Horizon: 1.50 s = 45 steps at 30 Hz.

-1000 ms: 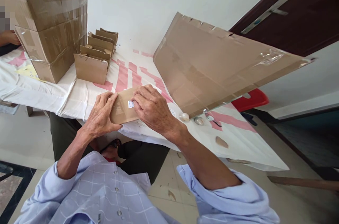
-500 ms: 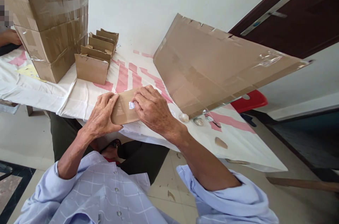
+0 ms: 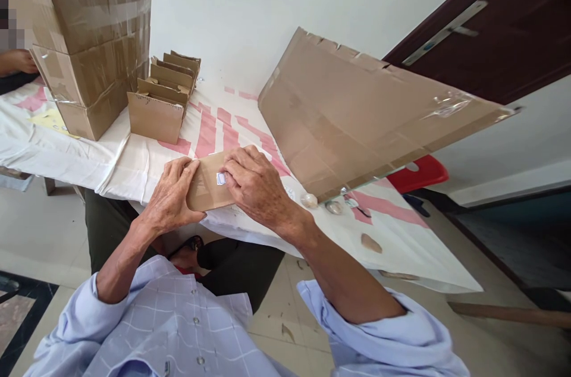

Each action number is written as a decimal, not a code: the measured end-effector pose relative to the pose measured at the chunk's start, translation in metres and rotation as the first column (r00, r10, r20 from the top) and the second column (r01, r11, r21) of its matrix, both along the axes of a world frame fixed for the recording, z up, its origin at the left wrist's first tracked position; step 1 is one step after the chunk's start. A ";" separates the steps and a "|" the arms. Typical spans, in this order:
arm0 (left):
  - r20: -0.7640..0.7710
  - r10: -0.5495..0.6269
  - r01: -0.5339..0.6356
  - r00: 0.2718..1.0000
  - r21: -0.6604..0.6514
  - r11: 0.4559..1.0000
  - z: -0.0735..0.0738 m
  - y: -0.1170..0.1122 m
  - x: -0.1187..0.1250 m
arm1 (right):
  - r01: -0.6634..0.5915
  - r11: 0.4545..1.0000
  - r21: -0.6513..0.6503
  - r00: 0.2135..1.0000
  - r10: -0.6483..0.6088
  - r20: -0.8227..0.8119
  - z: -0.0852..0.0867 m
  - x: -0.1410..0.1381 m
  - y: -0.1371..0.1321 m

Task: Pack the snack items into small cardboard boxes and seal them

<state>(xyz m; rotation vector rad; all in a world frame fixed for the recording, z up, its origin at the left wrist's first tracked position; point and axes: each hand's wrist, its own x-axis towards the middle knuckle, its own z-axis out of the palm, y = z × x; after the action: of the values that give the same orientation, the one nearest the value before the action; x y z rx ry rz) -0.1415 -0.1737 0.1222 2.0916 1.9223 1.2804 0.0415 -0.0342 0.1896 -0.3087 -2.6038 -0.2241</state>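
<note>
A small flat cardboard box lies at the near edge of the white and pink covered table. My left hand clasps its left end, fingers curled over the top. My right hand rests on its right part, the thumb and fingertips pressing beside a small white label on the box's top face.
A big flattened carton leans over the table's right half. Several small open boxes and a tall taped stack of cartons stand at the far left. Another person's hand shows at the left edge. Small clear bits lie near the carton; a red stool behind.
Both hands stay on the small box; the view has shifted slightly. The right fingers have edged a little along the label.
</note>
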 end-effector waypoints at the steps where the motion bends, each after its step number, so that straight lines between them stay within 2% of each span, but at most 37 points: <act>1: -0.001 -0.001 0.001 1.000 0.002 1.000 0.000 0.000 0.000 | 0.000 1.000 0.005 1.000 0.000 0.001 0.000 0.000 0.000; 9: 0.006 -0.015 0.015 1.000 0.001 1.000 0.002 0.000 0.001 | 0.020 0.997 0.077 0.999 -0.022 0.029 -0.002 0.000 0.002; 21: -0.025 -0.004 0.004 1.000 -0.005 1.000 0.002 0.002 0.002 | 0.005 0.998 0.056 1.000 -0.005 0.011 -0.004 0.002 0.001; 29: -0.026 -0.016 0.016 1.000 -0.009 1.000 0.006 0.001 0.003 | 0.038 0.994 0.106 0.999 -0.041 0.031 -0.006 0.002 0.001; 45: -0.035 -0.012 0.012 0.999 -0.017 1.000 0.002 -0.001 0.005 | 0.043 0.995 0.087 0.995 -0.051 0.084 0.000 0.003 -0.001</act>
<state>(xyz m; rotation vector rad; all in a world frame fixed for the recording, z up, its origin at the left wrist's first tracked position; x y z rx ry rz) -0.1363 -0.1750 0.1245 2.1287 1.9245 1.2285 0.0445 -0.0356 0.1896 -0.3372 -2.6648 -0.3712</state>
